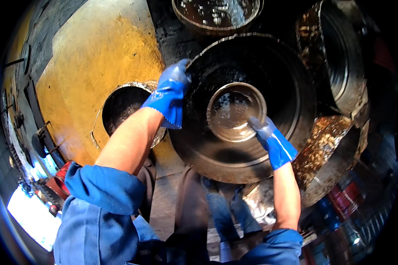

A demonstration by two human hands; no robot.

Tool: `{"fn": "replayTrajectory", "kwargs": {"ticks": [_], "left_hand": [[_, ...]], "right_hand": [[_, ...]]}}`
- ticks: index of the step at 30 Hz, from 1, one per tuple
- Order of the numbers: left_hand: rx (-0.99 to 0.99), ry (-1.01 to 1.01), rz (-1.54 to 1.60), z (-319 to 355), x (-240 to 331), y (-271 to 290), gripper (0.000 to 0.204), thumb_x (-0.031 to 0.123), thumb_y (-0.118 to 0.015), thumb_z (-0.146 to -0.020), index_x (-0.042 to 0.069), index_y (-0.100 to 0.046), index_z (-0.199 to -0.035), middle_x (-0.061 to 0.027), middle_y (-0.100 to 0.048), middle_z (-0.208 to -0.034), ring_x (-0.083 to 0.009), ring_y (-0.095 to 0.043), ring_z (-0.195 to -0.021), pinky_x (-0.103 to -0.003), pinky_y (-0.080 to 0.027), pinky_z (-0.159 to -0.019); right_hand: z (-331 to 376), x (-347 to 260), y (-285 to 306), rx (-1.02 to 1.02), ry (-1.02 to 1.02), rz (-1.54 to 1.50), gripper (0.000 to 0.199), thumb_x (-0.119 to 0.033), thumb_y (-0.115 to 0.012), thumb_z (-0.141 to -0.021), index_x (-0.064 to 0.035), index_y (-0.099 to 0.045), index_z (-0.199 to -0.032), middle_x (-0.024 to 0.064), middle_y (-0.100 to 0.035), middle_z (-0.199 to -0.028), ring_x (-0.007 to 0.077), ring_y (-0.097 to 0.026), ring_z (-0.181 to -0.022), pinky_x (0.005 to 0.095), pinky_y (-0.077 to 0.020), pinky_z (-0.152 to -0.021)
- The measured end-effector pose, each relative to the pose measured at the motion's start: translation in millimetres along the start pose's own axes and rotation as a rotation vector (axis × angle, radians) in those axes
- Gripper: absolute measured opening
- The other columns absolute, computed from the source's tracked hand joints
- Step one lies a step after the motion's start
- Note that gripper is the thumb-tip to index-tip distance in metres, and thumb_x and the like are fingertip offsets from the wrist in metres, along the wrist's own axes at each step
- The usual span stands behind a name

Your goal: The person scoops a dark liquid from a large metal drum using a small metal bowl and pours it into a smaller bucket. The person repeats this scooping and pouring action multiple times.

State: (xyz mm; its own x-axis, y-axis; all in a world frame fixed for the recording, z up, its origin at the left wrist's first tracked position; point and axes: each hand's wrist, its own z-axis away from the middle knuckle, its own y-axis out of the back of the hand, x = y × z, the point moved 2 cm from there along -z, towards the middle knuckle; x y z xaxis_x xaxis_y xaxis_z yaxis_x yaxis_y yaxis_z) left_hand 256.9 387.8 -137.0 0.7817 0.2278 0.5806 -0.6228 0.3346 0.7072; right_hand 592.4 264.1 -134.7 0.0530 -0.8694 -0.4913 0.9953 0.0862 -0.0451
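Note:
A large dark, greasy metal disc (287, 84) with raised rings stands on edge in front of me. A shiny hollow hub (235, 110) sits at its centre. My left hand (171, 90), in a blue rubber glove, grips the disc's upper left rim. My right hand (272, 139), also blue-gloved, has its fingers hooked on the lower right lip of the hub. Both forearms are bare above rolled blue sleeves.
A big yellow, dirty casing (97, 57) with a round opening (124, 108) lies to the left. Another dark round part (216, 15) is above. Rusty ring-shaped parts (336, 57) stand at the right, one lower (327, 150). My legs and a grimy floor (168, 198) are below.

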Motion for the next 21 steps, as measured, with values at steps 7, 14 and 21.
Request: {"fn": "replayTrajectory", "kwargs": {"ticks": [7,14,21], "left_hand": [[-0.036,0.033,-0.005,4.0,25.3,16.2,0.033,0.015,-0.059,-0.083,0.013,-0.061,-0.116,-0.018,-0.066,-0.106,-0.0377,-0.063,-0.099,-0.045,-0.051,-0.085],[-0.058,0.075,0.014,4.4,19.8,14.3,0.036,0.011,-0.058,-0.083,0.012,-0.059,-0.119,-0.018,-0.065,-0.111,-0.0382,-0.062,-0.1,-0.045,-0.05,-0.086],[-0.013,0.043,0.021,6.9,15.5,12.3,0.037,0.01,-0.057,-0.082,0.011,-0.058,-0.119,-0.0187,-0.065,-0.112,-0.0391,-0.062,-0.1,-0.045,-0.05,-0.087]], "right_hand": [[21.2,-180.1,28.5,0.218,0.413,0.011,0.031,-0.016,-0.068,-0.088,0.0009,-0.064,-0.114,0.0083,-0.068,-0.103,0.0175,-0.063,-0.091,0.0316,-0.0488,-0.086],[-65.2,-299.4,-39.9,0.785,0.583,0.544,0.03,-0.01,-0.06,-0.084,-0.0019,-0.062,-0.113,0.0196,-0.068,-0.101,0.0314,-0.068,-0.094,0.0397,-0.0536,-0.086],[-100.5,-316.4,-92.9,0.974,0.711,1.205,0.05,-0.017,-0.065,-0.085,-0.016,-0.047,-0.132,0.0076,-0.063,-0.122,0.0262,-0.067,-0.1,0.0379,-0.0568,-0.082]]}}
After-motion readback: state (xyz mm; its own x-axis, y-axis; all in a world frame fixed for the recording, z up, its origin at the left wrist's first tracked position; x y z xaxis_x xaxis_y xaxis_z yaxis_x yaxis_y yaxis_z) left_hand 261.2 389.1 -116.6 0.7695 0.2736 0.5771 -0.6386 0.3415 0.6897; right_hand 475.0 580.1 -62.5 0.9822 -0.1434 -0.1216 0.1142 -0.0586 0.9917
